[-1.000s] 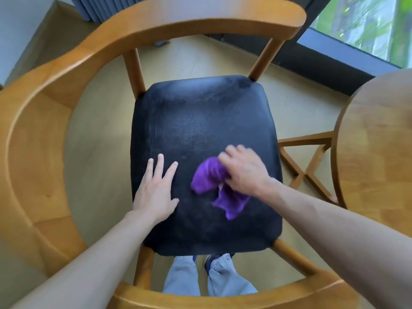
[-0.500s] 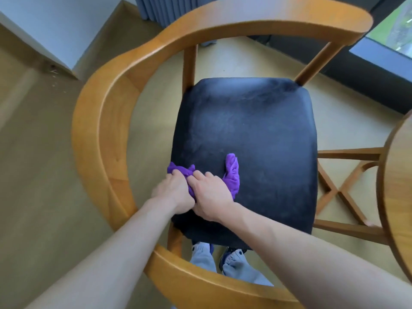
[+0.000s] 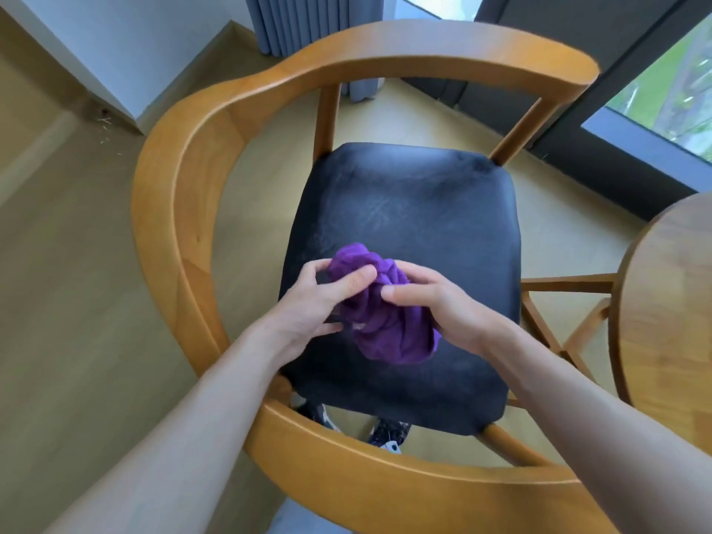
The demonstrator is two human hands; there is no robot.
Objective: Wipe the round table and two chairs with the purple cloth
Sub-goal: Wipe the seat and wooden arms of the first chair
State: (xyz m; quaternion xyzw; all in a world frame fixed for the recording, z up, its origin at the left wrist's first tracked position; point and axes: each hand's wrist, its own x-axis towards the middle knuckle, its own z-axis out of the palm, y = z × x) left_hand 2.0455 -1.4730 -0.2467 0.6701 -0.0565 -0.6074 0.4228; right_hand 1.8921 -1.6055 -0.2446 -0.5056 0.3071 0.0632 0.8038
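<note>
A wooden armchair with a curved rail (image 3: pixel 173 210) and a black padded seat (image 3: pixel 416 210) stands right below me. The purple cloth (image 3: pixel 385 325) is bunched up above the front half of the seat. My left hand (image 3: pixel 319 298) grips its left side, thumb on top. My right hand (image 3: pixel 443 302) grips its right side, thumb pressed into the fabric. The round wooden table (image 3: pixel 670 302) shows only its edge at the right. A second chair is not in view.
The table's crossed wooden legs (image 3: pixel 566 321) stand between seat and table. Grey curtain (image 3: pixel 308 25) and a window frame (image 3: pixel 578 121) lie behind the chair. A white wall corner (image 3: pixel 127 52) is at the upper left. My shoes (image 3: pixel 385 437) show under the seat.
The cloth was under my right hand on the seat, my left hand flat beside it. Both hands then met at the seat's left front; now they hold the bunched cloth up between them.
</note>
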